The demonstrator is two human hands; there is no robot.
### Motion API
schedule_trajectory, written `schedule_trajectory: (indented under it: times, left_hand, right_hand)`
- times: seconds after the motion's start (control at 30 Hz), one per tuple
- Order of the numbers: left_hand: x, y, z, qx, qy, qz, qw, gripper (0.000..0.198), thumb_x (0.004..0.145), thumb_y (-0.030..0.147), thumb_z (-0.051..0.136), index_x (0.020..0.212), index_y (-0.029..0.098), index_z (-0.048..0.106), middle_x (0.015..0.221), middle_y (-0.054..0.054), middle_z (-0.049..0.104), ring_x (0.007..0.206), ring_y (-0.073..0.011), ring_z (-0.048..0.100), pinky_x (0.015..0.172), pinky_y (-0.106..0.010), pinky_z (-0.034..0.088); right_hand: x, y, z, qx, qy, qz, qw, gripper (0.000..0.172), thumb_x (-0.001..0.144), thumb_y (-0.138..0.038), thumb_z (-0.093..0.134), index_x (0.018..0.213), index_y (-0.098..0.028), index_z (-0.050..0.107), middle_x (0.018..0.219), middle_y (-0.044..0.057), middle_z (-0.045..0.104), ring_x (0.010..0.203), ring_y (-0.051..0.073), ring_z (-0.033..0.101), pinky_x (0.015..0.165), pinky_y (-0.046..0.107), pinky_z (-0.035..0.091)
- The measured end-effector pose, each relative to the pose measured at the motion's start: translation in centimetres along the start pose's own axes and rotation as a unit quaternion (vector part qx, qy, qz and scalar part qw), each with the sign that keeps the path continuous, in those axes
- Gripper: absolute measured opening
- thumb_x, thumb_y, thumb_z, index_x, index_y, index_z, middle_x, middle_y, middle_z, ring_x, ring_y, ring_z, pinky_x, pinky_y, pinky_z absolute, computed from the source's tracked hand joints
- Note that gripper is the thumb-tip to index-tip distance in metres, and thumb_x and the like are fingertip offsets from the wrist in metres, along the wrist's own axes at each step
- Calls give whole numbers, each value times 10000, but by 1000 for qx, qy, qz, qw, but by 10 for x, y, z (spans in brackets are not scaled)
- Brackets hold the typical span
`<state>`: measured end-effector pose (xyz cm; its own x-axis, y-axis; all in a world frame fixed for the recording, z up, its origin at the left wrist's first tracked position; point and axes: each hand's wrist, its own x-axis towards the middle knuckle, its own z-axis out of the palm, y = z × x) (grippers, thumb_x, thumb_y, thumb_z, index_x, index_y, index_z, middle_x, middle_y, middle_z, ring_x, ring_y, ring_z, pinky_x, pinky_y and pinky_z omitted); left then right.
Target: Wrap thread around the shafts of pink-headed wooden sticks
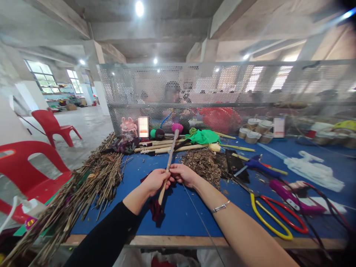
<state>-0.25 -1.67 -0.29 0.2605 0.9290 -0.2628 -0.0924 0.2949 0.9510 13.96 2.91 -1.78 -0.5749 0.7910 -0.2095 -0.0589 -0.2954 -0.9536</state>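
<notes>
A slim wooden stick (171, 150) slants away from me over the blue table. My left hand (157, 181) is closed around its lower half. Beside it, the fingers of my right hand (182, 175) are pinched together at the stick, touching the left fingertips. A thin thread (198, 213) runs from beneath my right hand down past the table edge. Dark red cloth (156, 211) lies under the stick's near end, and more shows behind my left hand. At the far end is a pink rounded piece (177, 128); I cannot tell if it is attached.
Dry twigs (104, 178) are heaped at left, brown plant scraps (201, 163) ahead. Large red-and-yellow-handled shears (271, 215) and a purple glue gun (296, 198) lie right. Several sticks and a green cloth (204, 137) lie before a perforated metal screen (155, 89), people behind it.
</notes>
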Motion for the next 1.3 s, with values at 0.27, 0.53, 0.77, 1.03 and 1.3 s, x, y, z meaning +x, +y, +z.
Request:
schedule_trajectory:
  times: [0.27, 0.53, 0.77, 1.03, 1.3]
  left_hand:
    - [3, -1, -2, -13, 46, -7, 999, 154, 758, 254, 506, 702, 112, 526, 511, 5, 540, 314, -21, 356, 312, -139, 238]
    - [-3, 4, 4, -52, 26, -38, 998, 174, 801, 253, 475, 752, 101, 544, 622, -32, 578, 469, -66, 533, 466, -171, 424]
    - [-1, -3, 1, 47, 34, -28, 998, 284, 692, 400, 606, 726, 125, 545, 567, -3, 564, 450, -95, 518, 439, -208, 409]
    - [-7, 5, 0, -12, -42, -34, 998, 280, 661, 363, 648, 746, 107, 571, 745, -78, 642, 587, -102, 591, 524, -192, 451]
    - [-2, -2, -4, 96, 24, 28, 995, 342, 569, 389, 711, 678, 129, 518, 538, 7, 564, 453, -81, 509, 443, -187, 407]
  right_hand:
    - [3, 3, 3, 4, -5, -16, 1000, 282, 653, -337, 634, 830, -156, 511, 418, -78, 484, 282, 13, 215, 306, 169, 58]
    - [2, 2, 0, 38, 10, -29, 999, 303, 608, -321, 688, 789, -137, 530, 441, -82, 473, 289, 0, 232, 310, 164, 53]
    - [3, 2, 3, 4, 19, -24, 1000, 285, 632, -353, 667, 638, -146, 472, 394, -87, 410, 283, 8, 221, 291, 172, 76]
    - [-2, -3, -3, 60, -59, -18, 996, 313, 642, -371, 672, 769, -149, 492, 401, -125, 310, 318, 5, 132, 317, 156, 47]
    - [2, 3, -1, 14, -16, -16, 1000, 320, 643, -397, 667, 678, -152, 464, 381, -113, 336, 302, 9, 156, 305, 170, 55]
